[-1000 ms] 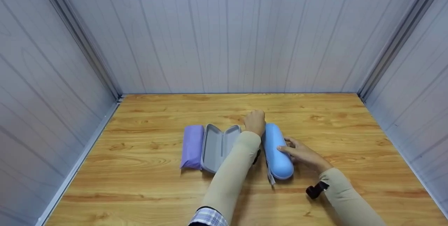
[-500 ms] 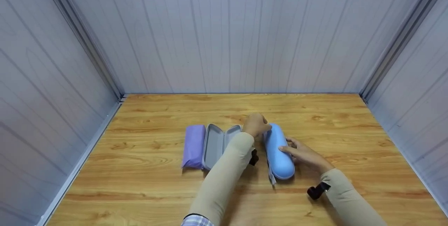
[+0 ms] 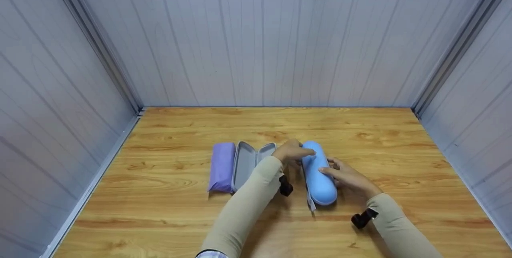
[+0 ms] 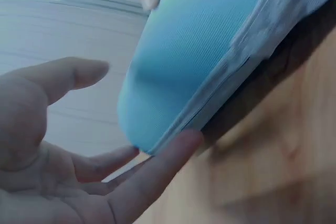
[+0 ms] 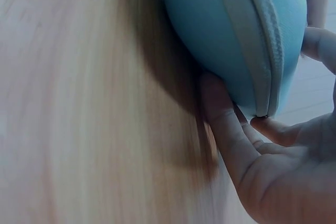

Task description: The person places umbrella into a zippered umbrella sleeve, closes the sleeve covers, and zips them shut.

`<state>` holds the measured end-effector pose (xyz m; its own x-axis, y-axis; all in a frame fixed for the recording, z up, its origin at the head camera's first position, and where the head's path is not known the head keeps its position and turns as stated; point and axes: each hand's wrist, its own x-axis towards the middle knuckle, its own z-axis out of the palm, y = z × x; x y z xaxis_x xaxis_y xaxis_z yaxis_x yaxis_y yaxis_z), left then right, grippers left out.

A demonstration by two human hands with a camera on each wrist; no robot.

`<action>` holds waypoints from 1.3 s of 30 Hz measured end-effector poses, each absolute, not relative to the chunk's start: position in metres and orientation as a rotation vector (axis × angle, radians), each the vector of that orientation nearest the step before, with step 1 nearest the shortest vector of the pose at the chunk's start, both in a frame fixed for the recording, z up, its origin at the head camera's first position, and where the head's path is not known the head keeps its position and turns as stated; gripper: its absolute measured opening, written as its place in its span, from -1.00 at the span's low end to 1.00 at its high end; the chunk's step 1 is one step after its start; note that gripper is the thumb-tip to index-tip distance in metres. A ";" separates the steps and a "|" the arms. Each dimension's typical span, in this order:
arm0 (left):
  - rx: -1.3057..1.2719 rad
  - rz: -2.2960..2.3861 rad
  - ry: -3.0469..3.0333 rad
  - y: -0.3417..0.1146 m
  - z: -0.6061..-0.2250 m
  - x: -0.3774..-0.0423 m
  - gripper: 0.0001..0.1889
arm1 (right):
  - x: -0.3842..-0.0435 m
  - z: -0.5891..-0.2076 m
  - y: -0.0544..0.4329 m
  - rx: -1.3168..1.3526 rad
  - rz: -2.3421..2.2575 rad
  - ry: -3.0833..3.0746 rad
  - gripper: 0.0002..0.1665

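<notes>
A light blue zip-up hard case [image 3: 319,178], long and rounded like a glasses case, lies shut on the table. My right hand [image 3: 348,179] grips its right side, thumb on the top and fingers low along the seam, as the right wrist view shows. At the far left end is my left hand [image 3: 291,151]. In the left wrist view its fingers [image 4: 157,174] touch the zip edge, while the thumb [image 4: 89,73] stands apart from the blue shell. A grey fabric strip [image 4: 273,11] runs along the zip side.
Left of the blue case, a grey-lined case [image 3: 244,166] lies opened flat, partly hidden by the left forearm. Against it lies a purple packet [image 3: 222,166]. Pale panel walls [image 3: 260,42] enclose the wooden table [image 3: 168,210] behind and at both sides.
My left hand has turned from a curled fist beside the blue case and come nearer, its thumb now extended over the case's far end. My right hand stays where it was.
</notes>
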<state>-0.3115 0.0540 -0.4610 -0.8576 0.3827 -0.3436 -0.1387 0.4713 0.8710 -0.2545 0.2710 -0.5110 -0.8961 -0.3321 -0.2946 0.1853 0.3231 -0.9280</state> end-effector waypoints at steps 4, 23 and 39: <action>0.152 1.511 2.041 0.053 -0.472 -0.306 -0.18 | -0.255 -0.511 0.272 -0.145 -1.589 2.181 -0.01; 0.065 1.737 1.780 0.058 -0.495 -0.295 -0.28 | -0.255 -0.512 0.270 -0.131 -1.591 2.170 0.00; 0.061 1.768 1.785 0.060 -0.497 -0.295 -0.33 | -0.270 -0.507 0.276 -0.074 -1.560 2.196 -0.12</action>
<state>-0.2950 0.0602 -0.4975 -0.8080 0.4449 -0.3864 -0.3820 0.1039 0.9183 -0.2701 0.2764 -0.5068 -0.9005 -0.2927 -0.3216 0.2073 0.3612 -0.9092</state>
